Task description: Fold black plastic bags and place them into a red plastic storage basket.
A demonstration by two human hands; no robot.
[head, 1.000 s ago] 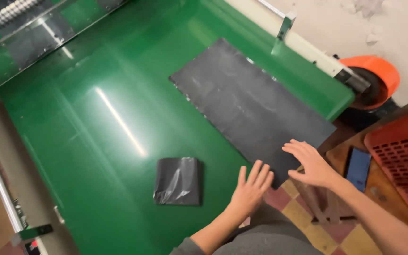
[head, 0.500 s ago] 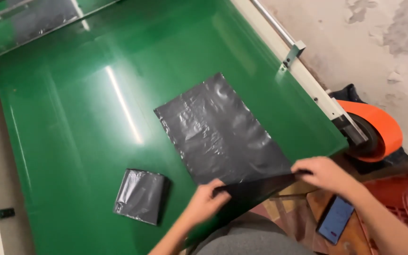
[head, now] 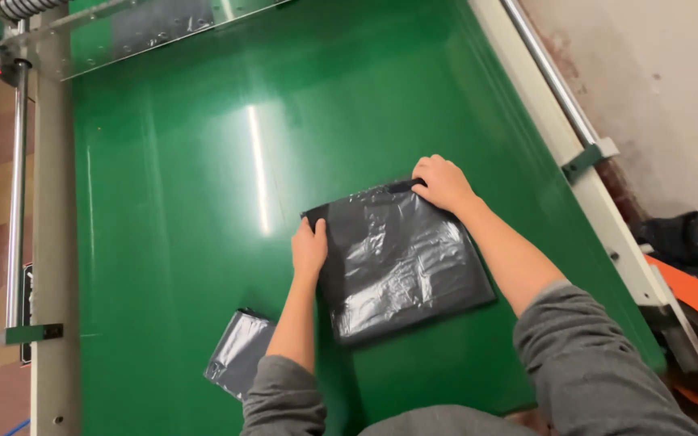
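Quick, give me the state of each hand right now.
Left hand: fingers pressing the left edge of the folded black plastic bag.
Right hand: fingers curled on the bag's far right corner.
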